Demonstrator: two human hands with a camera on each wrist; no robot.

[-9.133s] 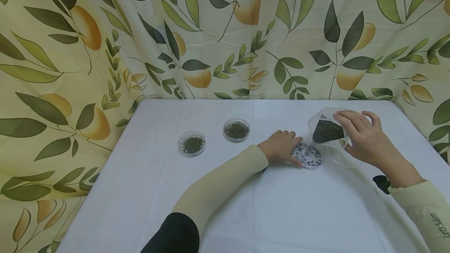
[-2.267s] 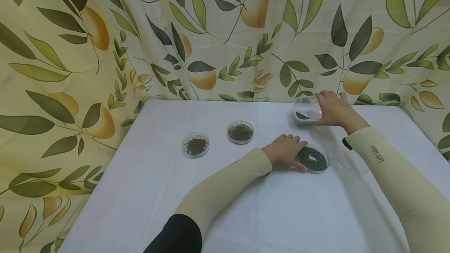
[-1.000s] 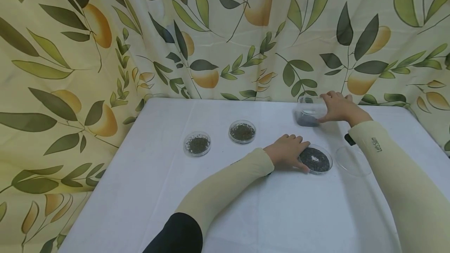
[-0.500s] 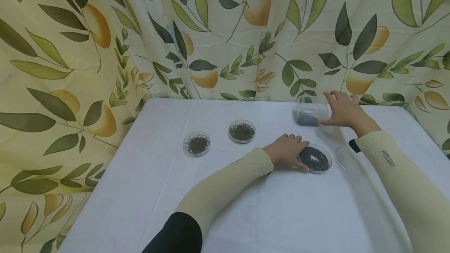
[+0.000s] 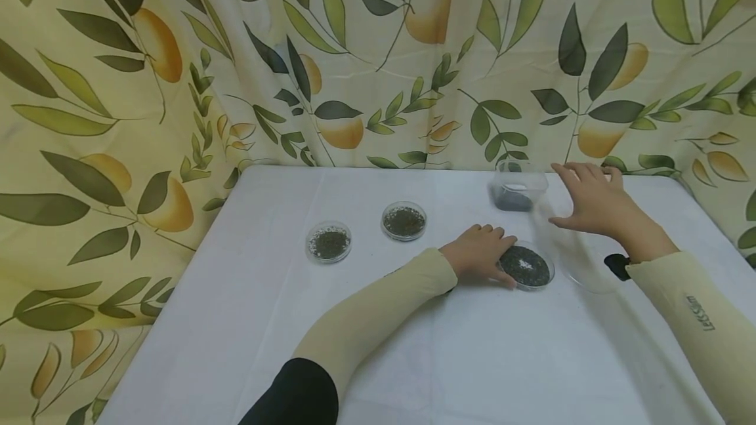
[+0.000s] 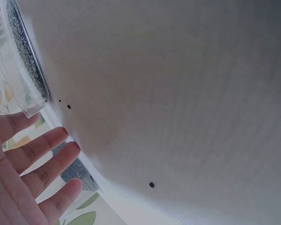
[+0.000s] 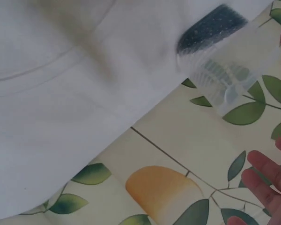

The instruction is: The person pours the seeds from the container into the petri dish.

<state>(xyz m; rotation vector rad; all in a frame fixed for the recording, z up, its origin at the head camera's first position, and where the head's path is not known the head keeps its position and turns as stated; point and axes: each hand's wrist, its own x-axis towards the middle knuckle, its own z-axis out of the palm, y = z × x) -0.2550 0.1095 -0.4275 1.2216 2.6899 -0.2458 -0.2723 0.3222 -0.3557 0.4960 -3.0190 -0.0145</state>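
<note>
My left hand point(image 5: 477, 252) holds a clear petri dish point(image 5: 525, 267) of dark granules by its left side, thumb in front and index finger behind. The left wrist view shows the dish wall point(image 6: 19, 70) between thumb and index finger, the other fingers spread. At the table's back right, a clear plastic container point(image 5: 515, 198) stands upright with dark granules at its bottom. Just right of it, apart from it, my right hand point(image 5: 602, 205) hovers with fingers spread and nothing in it. A clear round lid point(image 5: 590, 284) lies right of the dish, partly behind the right wrist.
Two more petri dishes with dark granules stand on the left, one point(image 5: 328, 242) nearer the front and one point(image 5: 404, 221) farther back. A white cloth covers the table point(image 5: 248, 320). A patterned curtain point(image 5: 378, 84) hangs right behind the back edge.
The right hand set the container down upright at the back, let go of it and drew back to the right. The dish at the left hand went from sparsely sprinkled to mostly covered with granules.
</note>
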